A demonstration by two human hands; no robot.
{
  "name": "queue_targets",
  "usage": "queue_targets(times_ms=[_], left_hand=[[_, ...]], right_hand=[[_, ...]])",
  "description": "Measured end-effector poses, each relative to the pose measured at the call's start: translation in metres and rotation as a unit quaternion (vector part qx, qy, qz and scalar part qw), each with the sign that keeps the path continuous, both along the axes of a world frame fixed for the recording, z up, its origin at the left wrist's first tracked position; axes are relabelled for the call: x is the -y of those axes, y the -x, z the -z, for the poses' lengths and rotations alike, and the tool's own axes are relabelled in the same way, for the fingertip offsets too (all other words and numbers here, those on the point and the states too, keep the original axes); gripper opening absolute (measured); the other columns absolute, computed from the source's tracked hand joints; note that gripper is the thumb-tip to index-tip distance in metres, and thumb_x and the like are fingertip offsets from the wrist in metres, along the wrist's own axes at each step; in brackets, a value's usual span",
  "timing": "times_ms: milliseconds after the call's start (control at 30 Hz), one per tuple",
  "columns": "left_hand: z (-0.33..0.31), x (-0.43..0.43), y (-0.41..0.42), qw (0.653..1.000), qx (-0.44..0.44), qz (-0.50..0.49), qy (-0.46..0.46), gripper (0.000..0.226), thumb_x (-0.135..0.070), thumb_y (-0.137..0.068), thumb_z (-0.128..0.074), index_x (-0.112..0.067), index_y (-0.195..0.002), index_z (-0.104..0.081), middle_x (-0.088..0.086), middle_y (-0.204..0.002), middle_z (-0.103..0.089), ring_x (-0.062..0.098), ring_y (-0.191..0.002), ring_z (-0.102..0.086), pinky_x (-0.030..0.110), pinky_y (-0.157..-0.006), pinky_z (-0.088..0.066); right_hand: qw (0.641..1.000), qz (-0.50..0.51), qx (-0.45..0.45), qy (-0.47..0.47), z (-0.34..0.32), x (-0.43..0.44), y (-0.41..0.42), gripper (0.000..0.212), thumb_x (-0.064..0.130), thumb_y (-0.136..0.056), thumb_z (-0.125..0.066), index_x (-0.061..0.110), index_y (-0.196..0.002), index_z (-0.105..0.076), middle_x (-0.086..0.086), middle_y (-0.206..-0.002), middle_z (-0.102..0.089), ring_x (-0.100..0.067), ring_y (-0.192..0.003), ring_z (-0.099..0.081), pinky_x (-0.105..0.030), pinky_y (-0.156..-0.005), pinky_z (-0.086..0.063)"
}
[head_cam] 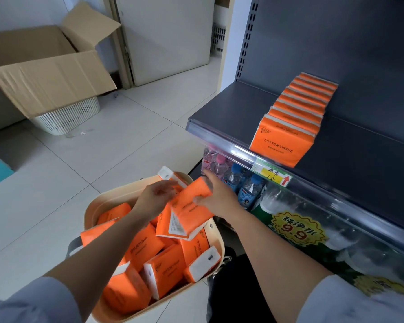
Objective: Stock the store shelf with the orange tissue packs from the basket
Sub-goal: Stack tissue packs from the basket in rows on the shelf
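**Q:** Head view: which step of the stocking is shown?
**A:** A pick-up. Both hands meet over the basket (103,201), which stands on the floor tiles and holds a jumble of loose packs (145,250). The right hand (219,198) grips the held pack (193,212), with the thumb on its face and the fingers curled over its far edge. The left hand (156,198) curls its fingers onto the same pack's left end, though blur hides how firmly.

**Q:** Where is the held pack relative to its goal?
**A:** It is tilted, raised just above the basket's contents, and lies below and left of the shelf (231,106). On the shelf, a row of packs (299,108) stands upright with faces forward, running from the front lip back toward the rear panel. Water bottles (240,183) occupy the tier beneath.

**Q:** What does the next move call for?
**A:** Probably lifting the pack clear of the shelf's front lip and turning it upright with the printed face forward. It would then be set down beside the existing row to begin a second one. The pack looks soft and light, so one hand likely suffices.
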State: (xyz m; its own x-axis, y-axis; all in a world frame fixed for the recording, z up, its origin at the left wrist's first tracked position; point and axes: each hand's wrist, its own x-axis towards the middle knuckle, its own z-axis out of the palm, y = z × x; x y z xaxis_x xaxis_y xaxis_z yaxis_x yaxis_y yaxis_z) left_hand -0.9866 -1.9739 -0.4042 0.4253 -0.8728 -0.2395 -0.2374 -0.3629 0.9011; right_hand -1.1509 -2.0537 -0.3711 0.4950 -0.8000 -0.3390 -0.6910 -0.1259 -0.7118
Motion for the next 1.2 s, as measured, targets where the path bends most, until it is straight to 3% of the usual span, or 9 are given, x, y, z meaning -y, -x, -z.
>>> queue_targets(times_ms=[133,233,333,500,667,800,1000,1100,1200], left_hand=[[0.034,-0.004,0.000,0.966,0.197,-0.012,-0.168,0.051,-0.015,-0.088,-0.060,-0.019,-0.137,-0.047,0.014,-0.133,-0.051,0.030,-0.116,-0.055,0.037,-0.091,-0.049],[0.048,-0.011,0.013,0.957,0.142,0.005,-0.254,0.084,-0.021,-0.083,-0.072,-0.015,-0.148,-0.020,0.015,-0.136,-0.049,0.032,-0.116,-0.056,0.035,-0.080,-0.053],[0.060,-0.014,0.016,0.954,0.105,-0.007,-0.280,0.080,-0.021,-0.076,-0.076,-0.011,-0.139,-0.028,0.013,-0.124,-0.057,0.030,-0.105,-0.060,0.039,-0.082,-0.055],[0.051,-0.018,0.014,0.943,0.310,-0.008,-0.119,0.041,-0.014,-0.067,-0.071,-0.013,-0.105,-0.053,0.007,-0.105,-0.054,0.026,-0.097,-0.054,0.037,-0.073,-0.051],[0.059,-0.041,0.005,0.808,0.565,0.167,0.022,0.065,-0.028,-0.040,-0.088,-0.019,-0.093,-0.051,0.006,-0.089,-0.053,0.029,-0.080,-0.055,0.037,-0.063,-0.052],[0.075,-0.058,-0.001,0.828,0.483,0.277,-0.071,0.066,-0.069,-0.049,-0.075,-0.034,-0.102,-0.056,-0.002,-0.119,-0.048,0.021,-0.111,-0.048,0.038,-0.083,-0.050],[0.067,-0.041,0.010,0.866,0.456,0.130,-0.160,0.076,-0.045,-0.073,-0.076,-0.022,-0.134,-0.038,0.003,-0.134,-0.034,0.023,-0.124,-0.038,0.036,-0.099,-0.044],[0.072,-0.031,0.006,0.921,0.301,0.055,-0.240,0.100,-0.035,-0.065,-0.085,-0.014,-0.142,-0.024,0.011,-0.134,-0.041,0.029,-0.123,-0.046,0.040,-0.097,-0.046],[0.076,-0.026,-0.001,0.950,0.182,0.014,-0.254,0.084,-0.025,-0.055,-0.090,-0.012,-0.126,-0.048,0.011,-0.121,-0.054,0.027,-0.108,-0.054,0.041,-0.090,-0.049]], right_hand=[[0.984,0.044,-0.074,0.153,-0.003,0.006,0.009,0.060,0.027,-0.088,-0.066,0.030,-0.139,-0.033,-0.003,-0.121,-0.054,-0.023,-0.101,-0.057,-0.037,-0.076,-0.052],[0.980,0.049,-0.089,0.171,-0.002,0.005,0.010,0.047,0.025,-0.090,-0.064,0.025,-0.130,-0.039,-0.001,-0.112,-0.056,-0.018,-0.093,-0.056,-0.030,-0.066,-0.046],[0.985,0.064,-0.082,0.137,-0.001,0.006,0.008,0.044,0.030,-0.089,-0.064,0.025,-0.127,-0.041,0.000,-0.111,-0.057,-0.020,-0.094,-0.057,-0.033,-0.068,-0.050],[0.985,0.118,-0.072,0.098,0.000,0.011,0.011,0.039,0.029,-0.089,-0.064,0.024,-0.122,-0.043,-0.001,-0.111,-0.059,-0.023,-0.097,-0.059,-0.035,-0.073,-0.051],[0.985,0.129,-0.083,0.085,0.003,0.008,0.009,0.038,0.023,-0.089,-0.063,0.023,-0.121,-0.043,-0.001,-0.108,-0.059,-0.021,-0.087,-0.055,-0.031,-0.064,-0.045],[0.985,0.119,-0.096,0.075,0.005,0.007,0.010,0.038,0.019,-0.090,-0.061,0.024,-0.123,-0.042,0.003,-0.094,-0.051,-0.017,-0.079,-0.049,-0.026,-0.054,-0.037],[0.987,0.104,-0.096,0.076,0.008,0.007,0.012,0.042,0.021,-0.092,-0.060,0.024,-0.129,-0.041,0.005,-0.095,-0.047,-0.015,-0.079,-0.048,-0.024,-0.050,-0.033],[0.987,0.104,-0.093,0.075,0.009,0.008,0.013,0.042,0.021,-0.092,-0.060,0.023,-0.129,-0.041,0.006,-0.095,-0.048,-0.015,-0.079,-0.049,-0.025,-0.053,-0.036],[0.988,0.100,-0.095,0.071,0.008,0.008,0.014,0.041,0.021,-0.091,-0.061,0.023,-0.127,-0.042,0.005,-0.095,-0.049,-0.016,-0.078,-0.050,-0.025,-0.051,-0.036]])
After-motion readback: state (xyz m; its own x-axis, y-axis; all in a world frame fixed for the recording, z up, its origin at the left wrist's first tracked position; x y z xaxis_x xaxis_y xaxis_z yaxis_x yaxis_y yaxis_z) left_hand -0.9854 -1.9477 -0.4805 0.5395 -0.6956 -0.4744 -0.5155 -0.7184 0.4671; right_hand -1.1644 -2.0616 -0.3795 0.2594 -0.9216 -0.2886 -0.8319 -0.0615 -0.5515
